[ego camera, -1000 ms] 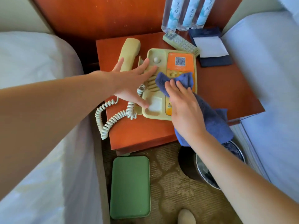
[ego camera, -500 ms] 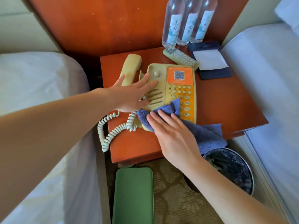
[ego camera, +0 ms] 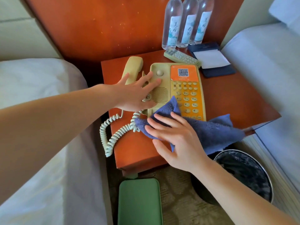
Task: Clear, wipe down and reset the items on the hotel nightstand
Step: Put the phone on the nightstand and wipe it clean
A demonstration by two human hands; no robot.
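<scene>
On the reddish-brown wooden nightstand (ego camera: 235, 98) between the two white beds, we reckon we're about midway through. Nothing looks cleared off yet. The three clear plastic water bottles (ego camera: 186, 25) stand at the far edge, with the pale grey remote control (ego camera: 181, 58) and the dark blue notepad holder (ego camera: 212, 60) just in front of them.

The cream plastic telephone (ego camera: 162, 93) with the glossy orange keypad panel sits mid-table. Its chunky curved handset (ego camera: 134, 65) lies off the cradle to the left, and the springy coiled cord (ego camera: 113, 137) droops over the near-left edge.

Our left hand (ego camera: 134, 96) lies flat on the phone's left side, fingers spread and straight, pinning it down and gripping nothing. Our right hand (ego camera: 177, 140) is flat and spread too, pressing the fluffy blue terry cloth (ego camera: 211, 130) onto the near edge of the phone. The rest of the cloth trails right, over the table's near-right edge.

So the phone wipe is underway. Our guess is that the bare tabletop, the remote, the notepad holder and the bottles all need doing, and then the handset goes back.

Down on the carpet there's a smooth green rounded case (ego camera: 139, 202), and to the right of it a round bin (ego camera: 243, 169) with a crinkly black liner.
</scene>
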